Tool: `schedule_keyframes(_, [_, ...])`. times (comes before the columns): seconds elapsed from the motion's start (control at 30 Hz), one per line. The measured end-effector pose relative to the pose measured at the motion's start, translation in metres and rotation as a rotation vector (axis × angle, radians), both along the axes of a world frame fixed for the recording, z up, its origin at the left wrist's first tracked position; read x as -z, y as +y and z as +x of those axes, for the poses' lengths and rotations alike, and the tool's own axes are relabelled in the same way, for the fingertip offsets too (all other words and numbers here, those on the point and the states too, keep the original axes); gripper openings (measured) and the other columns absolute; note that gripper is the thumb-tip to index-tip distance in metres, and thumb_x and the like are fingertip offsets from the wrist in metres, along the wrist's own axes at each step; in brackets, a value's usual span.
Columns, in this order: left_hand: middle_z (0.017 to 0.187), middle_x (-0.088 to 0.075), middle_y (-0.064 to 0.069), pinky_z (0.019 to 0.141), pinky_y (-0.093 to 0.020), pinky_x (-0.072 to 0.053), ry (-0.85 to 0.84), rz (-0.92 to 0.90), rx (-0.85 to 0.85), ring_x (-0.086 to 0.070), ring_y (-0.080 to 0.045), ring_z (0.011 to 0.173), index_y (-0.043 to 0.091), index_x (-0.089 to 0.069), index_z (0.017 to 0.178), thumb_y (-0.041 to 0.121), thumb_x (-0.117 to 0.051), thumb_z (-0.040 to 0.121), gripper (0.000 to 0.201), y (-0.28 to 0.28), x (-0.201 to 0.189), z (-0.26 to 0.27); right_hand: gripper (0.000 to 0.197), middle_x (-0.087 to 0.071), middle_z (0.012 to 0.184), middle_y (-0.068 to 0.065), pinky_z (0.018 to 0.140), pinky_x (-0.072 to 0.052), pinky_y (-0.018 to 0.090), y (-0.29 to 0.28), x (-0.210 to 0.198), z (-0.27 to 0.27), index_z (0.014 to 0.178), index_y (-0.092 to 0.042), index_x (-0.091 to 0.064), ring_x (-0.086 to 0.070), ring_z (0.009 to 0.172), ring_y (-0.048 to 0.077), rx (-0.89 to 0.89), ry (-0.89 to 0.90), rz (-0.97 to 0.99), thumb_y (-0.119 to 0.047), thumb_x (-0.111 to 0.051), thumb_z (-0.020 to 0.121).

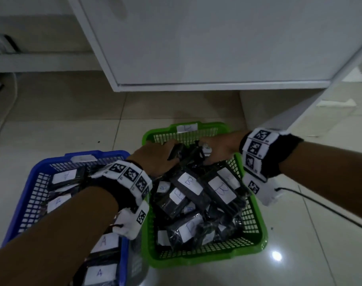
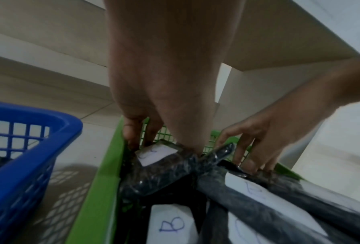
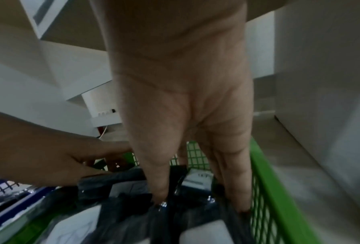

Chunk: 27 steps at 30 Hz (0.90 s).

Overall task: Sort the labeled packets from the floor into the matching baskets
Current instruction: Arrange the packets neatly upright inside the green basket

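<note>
The green basket [image 1: 256, 230] is heaped with dark packets labelled B [image 1: 188, 184]. To its left, the blue basket [image 1: 17, 207] holds packets labelled A [image 1: 102, 242]. Both hands are over the far end of the green basket. My left hand [image 1: 155, 155] curls its thumb and fingers round the far end of a B packet [image 2: 154, 155] on top of the pile. My right hand [image 1: 219, 149] has its fingers [image 3: 235, 181] fairly straight, with the tips pressed down among the packets [image 3: 198, 178] near the basket's right wall [image 3: 279, 198]. No packets show on the floor.
A white cabinet [image 1: 196, 48] overhangs the floor just beyond the green basket. A black cable [image 1: 330, 209] crosses the tiles on the right. A pale cable [image 1: 2, 120] runs along the left. The two baskets stand side by side, almost touching.
</note>
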<state>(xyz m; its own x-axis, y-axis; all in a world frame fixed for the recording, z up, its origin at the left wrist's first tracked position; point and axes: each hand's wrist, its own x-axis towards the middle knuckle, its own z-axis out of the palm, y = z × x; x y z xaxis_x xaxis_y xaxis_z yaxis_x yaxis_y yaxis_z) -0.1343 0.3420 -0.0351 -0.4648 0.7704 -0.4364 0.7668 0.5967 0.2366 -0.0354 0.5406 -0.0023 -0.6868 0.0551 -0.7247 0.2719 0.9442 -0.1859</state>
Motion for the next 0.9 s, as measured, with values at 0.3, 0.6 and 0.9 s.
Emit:
schedule_keyframes(0.3, [0.12,-0.059,0.002,0.077,-0.033,-0.053,-0.165,0.255,-0.206,-0.062,-0.019,0.089,0.016,-0.041,0.141,0.038,-0.069,0.092,0.061,-0.016,0.002,0.017,0.036,-0.048,0.075,-0.007,0.052,-0.032,0.017,0.0,0.035,0.051,0.092,-0.012,-0.043,-0.046,0.064,0.007,0.097,0.537,-0.251,-0.012,-0.075,0.077])
schedule_keyframes(0.6, [0.108,-0.068,-0.004,0.085,-0.039,-0.056,-0.143,0.206,-0.297,-0.066,-0.023,0.098,0.015,-0.061,0.119,0.037,-0.067,0.09,0.037,-0.021,-0.001,0.032,0.044,-0.06,0.092,0.0,0.064,-0.043,0.019,0.001,0.034,0.065,0.111,-0.011,-0.057,-0.059,0.082,0.017,0.154,0.476,-0.259,-0.016,-0.078,0.072])
schedule_keyframes(0.9, [0.102,-0.068,-0.013,0.083,-0.042,-0.057,-0.141,0.022,-0.249,-0.067,-0.028,0.091,0.005,-0.055,0.121,0.047,-0.059,0.095,0.05,0.003,-0.008,0.022,0.065,-0.056,0.118,0.01,0.086,-0.05,0.037,-0.002,0.031,0.046,0.13,-0.014,-0.046,-0.056,0.103,0.027,0.143,0.482,-0.222,-0.018,-0.076,0.073])
